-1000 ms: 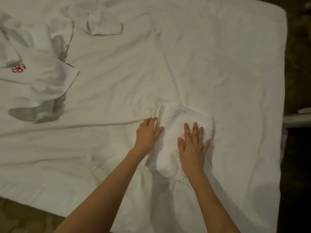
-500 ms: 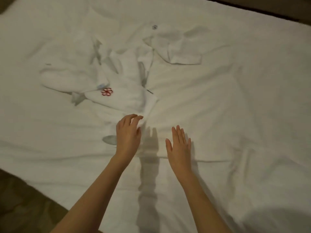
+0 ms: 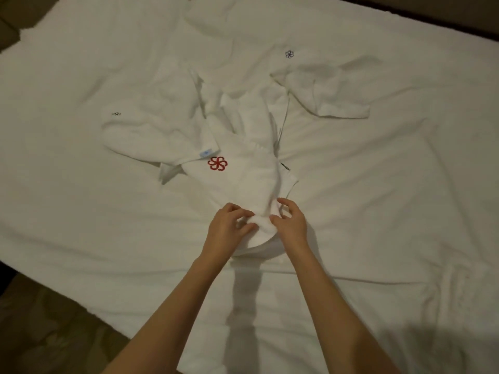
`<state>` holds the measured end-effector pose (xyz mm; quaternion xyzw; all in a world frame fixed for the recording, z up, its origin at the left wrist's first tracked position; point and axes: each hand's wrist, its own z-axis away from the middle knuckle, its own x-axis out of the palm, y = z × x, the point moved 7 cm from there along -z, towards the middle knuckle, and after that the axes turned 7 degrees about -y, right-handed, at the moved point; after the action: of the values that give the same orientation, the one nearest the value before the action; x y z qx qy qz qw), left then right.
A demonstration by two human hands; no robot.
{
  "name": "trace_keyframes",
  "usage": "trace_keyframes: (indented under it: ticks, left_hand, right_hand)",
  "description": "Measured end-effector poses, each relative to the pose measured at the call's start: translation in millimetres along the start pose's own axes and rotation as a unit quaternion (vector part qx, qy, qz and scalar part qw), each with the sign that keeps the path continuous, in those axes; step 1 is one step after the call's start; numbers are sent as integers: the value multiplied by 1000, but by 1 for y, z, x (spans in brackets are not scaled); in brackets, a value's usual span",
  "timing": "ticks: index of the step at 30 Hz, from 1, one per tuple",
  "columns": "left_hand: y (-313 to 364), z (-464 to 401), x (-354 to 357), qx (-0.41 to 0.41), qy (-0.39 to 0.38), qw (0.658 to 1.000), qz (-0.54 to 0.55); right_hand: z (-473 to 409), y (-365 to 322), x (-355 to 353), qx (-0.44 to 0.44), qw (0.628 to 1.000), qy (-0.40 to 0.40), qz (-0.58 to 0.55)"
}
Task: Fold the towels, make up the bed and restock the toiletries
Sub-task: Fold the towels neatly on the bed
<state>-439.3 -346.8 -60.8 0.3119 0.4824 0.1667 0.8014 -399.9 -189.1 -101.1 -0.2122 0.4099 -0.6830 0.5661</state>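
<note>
My left hand (image 3: 228, 228) and right hand (image 3: 290, 225) pinch the red-logo towel (image 3: 251, 182) at its near end; best lifted clear of the pile before spreading flat on the bed sheet (image 3: 108, 238)

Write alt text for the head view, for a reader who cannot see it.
Both hands, left hand and right hand, pinch the near end of a white towel with a red flower emblem on a white bed sheet. More crumpled white towels lie beyond.
</note>
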Motion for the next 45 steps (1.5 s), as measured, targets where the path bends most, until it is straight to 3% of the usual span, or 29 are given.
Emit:
trace_keyframes:
  ticks: [4,11,17,20,23,30,34,37,41,45]
  left_hand:
    - [45,12,6,15,-53,997,58]
    - [143,29,16,9,-126,979,162]
    - [249,39,-32,105,34,992,65]
    - [299,44,-9,152,-82,982,70]
    - [333,62,24,111,-198,969,95]
    - [392,106,51,114,-281,932,200]
    - [427,120,50,174,-220,941,191]
    - [443,123,48,222,-194,949,112]
    - [438,122,38,165,-147,975,23]
    - [438,137,8,129,-134,981,45]
  right_hand:
    - [21,-33,-44,-11,997,18,-72]
    - [83,-104,-137,-122,989,-16,-85]
    - [151,-152,-217,-187,979,-61,-48]
    - [180,-169,-251,-213,973,-77,-34]
    - [205,-183,-281,-241,967,-85,-25]
    - [242,-201,-355,-276,959,-61,-18]
    - [258,-203,-375,-275,959,-67,0]
    - [265,-203,-386,-266,962,-65,24]
    - [274,-207,-402,-273,960,-27,62]
    - [287,-221,-407,-288,954,-19,86]
